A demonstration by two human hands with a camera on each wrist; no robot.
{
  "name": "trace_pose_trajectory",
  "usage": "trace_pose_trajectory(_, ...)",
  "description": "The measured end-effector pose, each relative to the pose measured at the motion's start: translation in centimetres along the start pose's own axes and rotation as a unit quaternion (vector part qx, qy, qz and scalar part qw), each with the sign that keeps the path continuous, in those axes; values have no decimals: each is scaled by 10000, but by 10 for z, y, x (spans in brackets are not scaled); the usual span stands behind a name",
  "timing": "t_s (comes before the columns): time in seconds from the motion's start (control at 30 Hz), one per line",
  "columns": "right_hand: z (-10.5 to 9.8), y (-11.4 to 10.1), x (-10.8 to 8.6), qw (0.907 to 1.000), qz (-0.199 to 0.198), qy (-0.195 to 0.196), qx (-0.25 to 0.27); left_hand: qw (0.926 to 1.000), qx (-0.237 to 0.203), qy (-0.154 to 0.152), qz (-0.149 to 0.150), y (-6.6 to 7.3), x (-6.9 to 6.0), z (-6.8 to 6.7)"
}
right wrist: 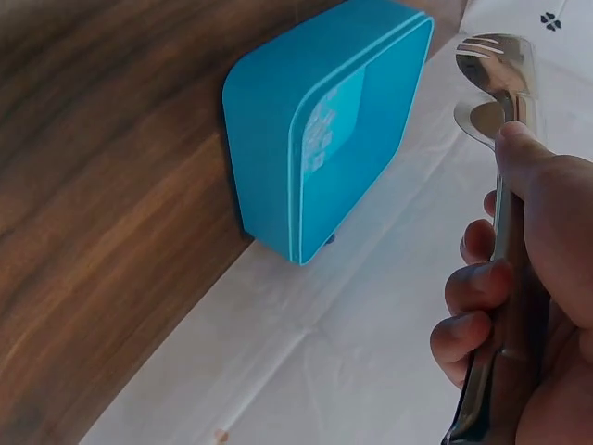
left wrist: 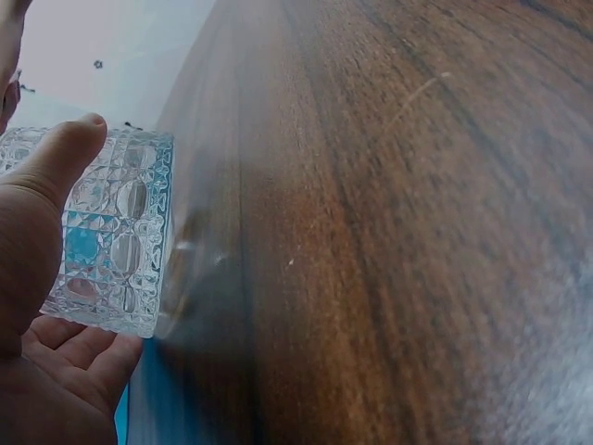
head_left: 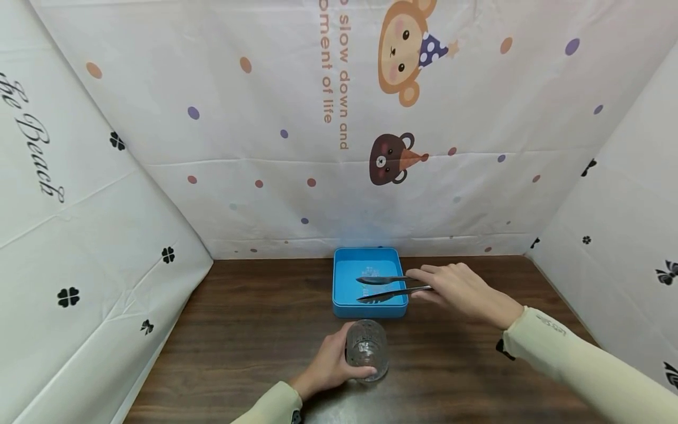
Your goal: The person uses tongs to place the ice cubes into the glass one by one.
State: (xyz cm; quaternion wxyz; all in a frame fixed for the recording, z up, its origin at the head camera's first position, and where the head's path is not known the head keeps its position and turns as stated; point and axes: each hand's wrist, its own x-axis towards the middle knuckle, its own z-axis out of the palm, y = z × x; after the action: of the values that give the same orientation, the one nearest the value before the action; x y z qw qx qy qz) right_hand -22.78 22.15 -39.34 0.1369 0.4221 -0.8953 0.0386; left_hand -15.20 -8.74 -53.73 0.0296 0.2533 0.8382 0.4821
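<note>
My left hand [head_left: 331, 360] grips a clear, patterned glass [head_left: 366, 350] on the table, in front of the blue box. In the left wrist view, the thumb lies along one side of the glass [left wrist: 116, 232] and the fingers are on the other. My right hand [head_left: 457, 288] holds a pair of metal serving tongs [head_left: 384, 280] over the blue box [head_left: 371, 312]. One tong end is forked and the other looks like a spoon, as the right wrist view shows on the tongs [right wrist: 505, 69]. The two ends stand apart, with nothing visible between them.
The open blue box [right wrist: 269, 139] is shallow and has pale printing inside. It stands near the back edge of the dark wooden table [head_left: 254, 330]. Patterned white sheets [head_left: 265, 118] rise behind the table and at both sides.
</note>
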Motion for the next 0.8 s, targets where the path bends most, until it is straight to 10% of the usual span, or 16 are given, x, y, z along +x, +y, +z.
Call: trace_pose_trajectory(0.8, 35, 47, 48, 9993, 282, -225, -68, 9999, -66, 36, 110, 1, 0, 1)
